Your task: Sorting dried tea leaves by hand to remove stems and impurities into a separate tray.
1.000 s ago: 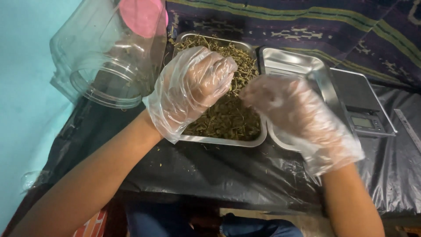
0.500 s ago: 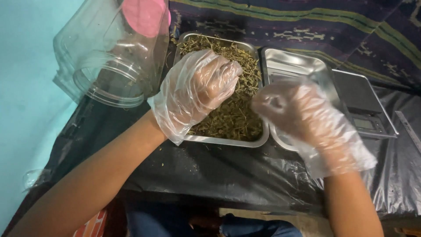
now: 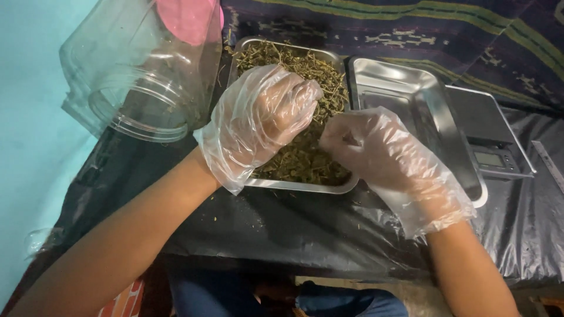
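1. Left hand [image 3: 258, 120]: gloved, fingers curled shut over the dried herbs [image 3: 305, 155]; whether it grips any cannot be told.
2. Right hand [image 3: 382, 155]: gloved, fingertips pinched together just above the herbs.
3. Dried herbs: fill the steel tray [image 3: 305, 186] on the desk [image 3: 282, 229].
4. Empty steel tray [image 3: 423, 100]: beside it, resting on a digital scale [image 3: 493, 152].
5. Clear plastic jar [image 3: 141, 76]: tilted, left of the trays.

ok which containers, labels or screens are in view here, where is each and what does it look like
Scale screen: far right, small grey rectangular display on a flat dark scale.
Clear plastic jar: upper left, on its side, mouth open, pink patch at its far end.
Tray of dried herbs: centre, steel, under both gloved hands.
Empty steel tray: right of it.
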